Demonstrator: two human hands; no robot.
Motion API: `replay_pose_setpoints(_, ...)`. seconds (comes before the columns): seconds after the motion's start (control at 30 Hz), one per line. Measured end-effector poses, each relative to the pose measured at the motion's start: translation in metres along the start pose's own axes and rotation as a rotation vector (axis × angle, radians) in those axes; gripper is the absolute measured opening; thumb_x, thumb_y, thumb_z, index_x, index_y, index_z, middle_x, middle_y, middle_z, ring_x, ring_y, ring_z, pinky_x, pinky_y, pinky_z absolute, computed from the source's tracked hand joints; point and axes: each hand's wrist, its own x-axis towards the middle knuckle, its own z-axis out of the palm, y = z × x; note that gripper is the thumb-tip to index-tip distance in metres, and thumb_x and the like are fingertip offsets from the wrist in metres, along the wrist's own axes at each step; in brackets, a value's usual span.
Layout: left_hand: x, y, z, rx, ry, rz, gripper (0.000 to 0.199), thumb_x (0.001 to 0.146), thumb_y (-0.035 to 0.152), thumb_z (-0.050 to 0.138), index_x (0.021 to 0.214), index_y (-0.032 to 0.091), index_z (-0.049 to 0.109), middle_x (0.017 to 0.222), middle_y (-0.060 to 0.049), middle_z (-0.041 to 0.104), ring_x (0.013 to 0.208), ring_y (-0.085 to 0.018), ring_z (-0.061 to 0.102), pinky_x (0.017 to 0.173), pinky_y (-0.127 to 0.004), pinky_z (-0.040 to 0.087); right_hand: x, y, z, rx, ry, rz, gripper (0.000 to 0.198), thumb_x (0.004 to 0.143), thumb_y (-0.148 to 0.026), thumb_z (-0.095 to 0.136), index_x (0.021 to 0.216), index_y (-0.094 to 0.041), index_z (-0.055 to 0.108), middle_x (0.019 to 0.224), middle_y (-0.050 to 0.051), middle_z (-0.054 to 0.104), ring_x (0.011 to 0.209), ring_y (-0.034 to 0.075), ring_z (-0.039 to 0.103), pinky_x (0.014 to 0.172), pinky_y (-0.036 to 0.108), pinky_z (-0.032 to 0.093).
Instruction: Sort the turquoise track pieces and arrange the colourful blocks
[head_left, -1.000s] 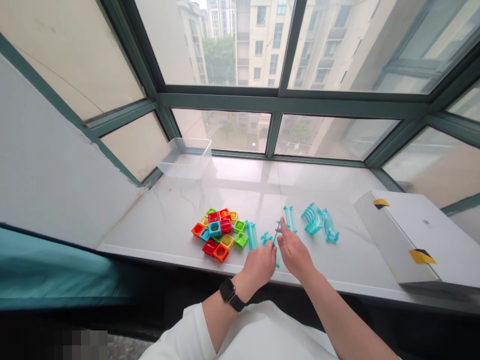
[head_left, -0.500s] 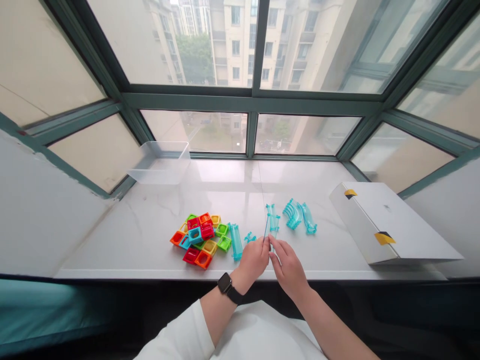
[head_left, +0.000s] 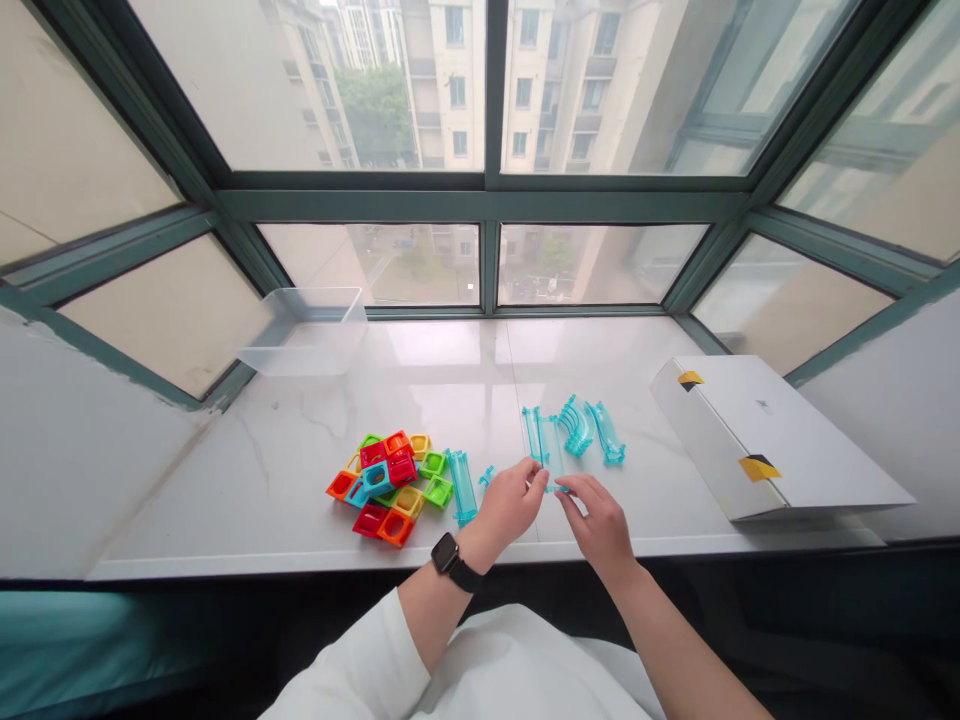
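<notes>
A clear light-blue toy track piece (head_left: 552,445) is raised a little above the white sill, its near end between my hands. My left hand (head_left: 511,500), with a black watch on its wrist, pinches the left corner. My right hand (head_left: 596,520) pinches the right corner between thumb and fingers. Behind the held piece, another blue track piece (head_left: 531,428) shows in part. Farther right lie a curved track piece (head_left: 577,428) and a bent track piece (head_left: 610,436). Beside my left hand are a straight track piece (head_left: 463,488) and a small blue connector (head_left: 487,477), partly covered by the hand.
Red, orange, yellow, green and blue square blocks (head_left: 391,478) are heaped on the sill (head_left: 225,500) at left. A clear plastic bin (head_left: 304,350) stands back left by the window. A white box (head_left: 780,430) with yellow-black tabs is at right.
The thin piece held upright, edge toward me, has turned to show its broad face. My hands have moved slightly apart, the right one now on its right corner. The view has shifted slightly.
</notes>
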Motion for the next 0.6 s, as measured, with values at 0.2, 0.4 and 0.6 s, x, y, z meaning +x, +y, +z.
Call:
replay_pose_setpoints(0.2, 0.018, -0.011, -0.006, 0.108, -0.023, 0.041, 0.023, 0.099, 0.041, 0.06, 0.105, 0.024, 0.074, 0.097, -0.004, 0.081, 0.09, -0.022, 0.075, 0.08, -0.031, 0.054, 0.019, 0.021, 0.016, -0.007, 0.015, 0.017, 0.023, 0.107, -0.036, 0.054, 0.114, -0.025, 0.073, 0.107, 0.009, 0.076, 0.091, 0.025, 0.073, 0.084, 0.04, 0.059)
replay_pose_setpoints(0.4, 0.046, -0.015, -0.006, 0.374, -0.077, -0.046, 0.025, 0.101, 0.041, 0.059, 0.112, 0.025, 0.075, 0.108, -0.005, 0.082, 0.102, -0.024, 0.075, 0.085, -0.032, 0.055, 0.032, 0.046, 0.037, -0.032, 0.009, 0.02, 0.026, 0.105, -0.03, 0.053, 0.12, -0.022, 0.072, 0.111, 0.01, 0.076, 0.094, 0.025, 0.073, 0.086, 0.04, 0.06)
replay_pose_setpoints(0.6, 0.069, -0.024, 0.005, 0.484, -0.134, -0.112, 0.018, 0.095, 0.036, 0.068, 0.107, 0.026, 0.078, 0.106, -0.005, 0.082, 0.103, -0.025, 0.075, 0.086, -0.032, 0.055, 0.035, 0.07, 0.057, -0.065, 0.034, 0.054, 0.029, 0.101, -0.023, 0.051, 0.119, -0.021, 0.074, 0.111, 0.01, 0.077, 0.095, 0.026, 0.074, 0.089, 0.042, 0.06)
